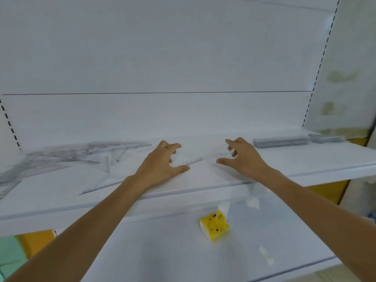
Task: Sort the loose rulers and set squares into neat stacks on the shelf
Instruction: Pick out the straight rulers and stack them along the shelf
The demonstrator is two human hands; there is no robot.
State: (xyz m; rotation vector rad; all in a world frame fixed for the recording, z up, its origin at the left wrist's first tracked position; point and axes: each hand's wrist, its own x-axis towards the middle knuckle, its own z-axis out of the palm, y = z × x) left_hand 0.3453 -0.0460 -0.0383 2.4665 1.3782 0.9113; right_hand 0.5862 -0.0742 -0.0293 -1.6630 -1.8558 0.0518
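Clear rulers and set squares lie in a loose heap [67,157] across the left of the white shelf [305,165]. One clear ruler [193,161] lies in the middle, between my hands. My left hand [162,161] hovers over its left end with fingers spread and bent, thumb near the ruler's edge. My right hand [242,155] is just right of it, fingers bent and thumb stretched left; whether it touches the ruler I cannot tell. Two neat stacks of rulers [280,141] [325,137] sit at the back right of the shelf.
A lower white shelf [162,251] holds a yellow tissue pack [215,225] and small white scraps [264,254]. Slotted uprights [317,68] frame the back panel. Orange and green boxes [24,247] show at the lower left.
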